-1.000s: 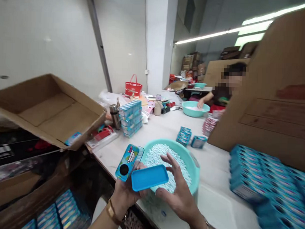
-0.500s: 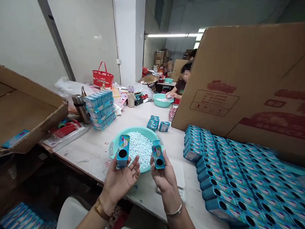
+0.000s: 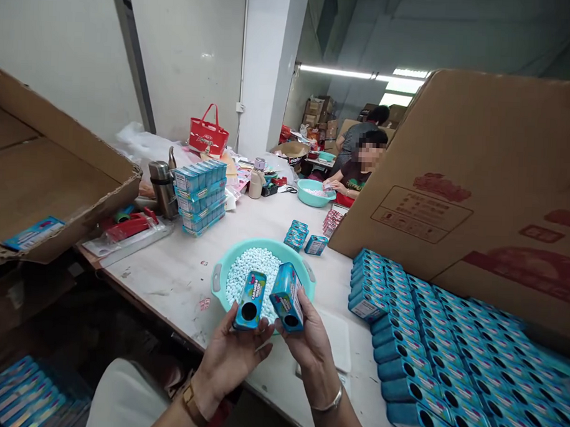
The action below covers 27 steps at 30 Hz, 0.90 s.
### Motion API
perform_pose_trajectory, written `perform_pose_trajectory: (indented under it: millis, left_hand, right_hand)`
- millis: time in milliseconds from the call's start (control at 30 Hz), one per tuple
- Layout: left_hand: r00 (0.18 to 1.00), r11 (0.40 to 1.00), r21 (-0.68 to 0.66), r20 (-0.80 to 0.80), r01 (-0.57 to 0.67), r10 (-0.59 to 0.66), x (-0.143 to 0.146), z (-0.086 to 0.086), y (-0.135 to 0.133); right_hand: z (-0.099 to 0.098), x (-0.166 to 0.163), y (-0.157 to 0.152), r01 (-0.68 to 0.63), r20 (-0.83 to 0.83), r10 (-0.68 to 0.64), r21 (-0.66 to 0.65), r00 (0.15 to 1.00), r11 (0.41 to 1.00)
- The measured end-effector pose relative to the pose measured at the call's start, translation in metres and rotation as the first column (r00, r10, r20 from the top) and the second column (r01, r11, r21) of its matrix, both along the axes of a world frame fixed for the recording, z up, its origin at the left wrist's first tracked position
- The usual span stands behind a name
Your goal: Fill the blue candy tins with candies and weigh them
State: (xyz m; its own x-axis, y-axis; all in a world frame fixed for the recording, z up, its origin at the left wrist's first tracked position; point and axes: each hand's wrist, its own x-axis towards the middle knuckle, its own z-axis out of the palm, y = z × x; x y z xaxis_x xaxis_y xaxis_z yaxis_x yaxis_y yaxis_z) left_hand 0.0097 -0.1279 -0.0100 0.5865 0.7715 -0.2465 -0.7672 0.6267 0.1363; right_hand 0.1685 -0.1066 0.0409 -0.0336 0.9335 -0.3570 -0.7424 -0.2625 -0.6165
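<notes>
My left hand [image 3: 238,352] holds a blue candy tin [image 3: 253,293] with a round dark hole in its top, thumb on one side and fingers below. A second blue tin [image 3: 285,287] is gripped in my right hand [image 3: 311,333], tilted so that its side and its holed top both show. The two tins are close together, over the near part of a turquoise basin [image 3: 220,267]. Small pale-blue candies [image 3: 253,261] fill much of that basin. Partly hidden behind my right hand lies a flat white scale [image 3: 337,340].
Rows of blue tins [image 3: 448,362] cover the table's right side, below a large cardboard sheet [image 3: 431,181]. Wrapped tin packs [image 3: 199,198] are stacked at left beside a steel flask [image 3: 162,184]. An open carton [image 3: 57,162] stands far left. A co-worker [image 3: 356,178] sits behind another basin [image 3: 313,199].
Both tins have come nearer each other and slightly lower. The right-hand tin has turned to show its side. My view has shifted, bringing more of the people behind into sight.
</notes>
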Motion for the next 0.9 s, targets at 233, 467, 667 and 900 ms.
perform_pose_trajectory:
  millis: [233, 467, 667, 900]
  left_hand:
    - [0.936, 0.981, 0.057, -0.292, -0.188, 0.196, -0.020, 0.014, 0.016]
    - [0.919, 0.975, 0.132, -0.331, -0.178, 0.213, -0.011, 0.001, 0.016]
    - [0.905, 0.916, 0.356, -0.299, -0.188, 0.302, -0.004, -0.016, 0.023]
    - [0.887, 0.895, 0.393, -0.306, -0.213, 0.345, 0.003, -0.017, 0.021]
  right_hand:
    - [0.001, 0.020, 0.010, -0.198, 0.312, 0.164, 0.082, 0.936, 0.977]
    - [-0.013, 0.013, 0.019, -0.249, -0.233, 0.210, -0.151, 0.949, 0.957]
    - [-0.017, -0.005, 0.007, -0.317, -0.231, 0.273, -0.179, 0.934, 0.931]
    - [-0.027, -0.013, 0.007, -0.144, 0.294, 0.092, 0.160, 0.951, 0.977]
